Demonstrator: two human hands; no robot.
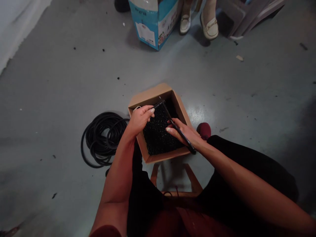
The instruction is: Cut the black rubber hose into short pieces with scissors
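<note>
An open cardboard box [150, 95] sits on the floor between my knees, filled with small black pieces [158, 135]. My left hand [139, 118] is closed over the box's left side, pinching the end of a black tube [158, 105]. My right hand [184, 131] is closed around a long thin black tool [182, 136] that slants from the box's far side down past my wrist. The tool's far tip meets the tube end near my left fingertips.
A coil of black hose [101, 140] lies on the grey floor left of the box. A blue and white carton [154, 19] stands at the top, next to another person's feet in white shoes [209, 26]. A wooden stool frame [172, 179] is beneath me.
</note>
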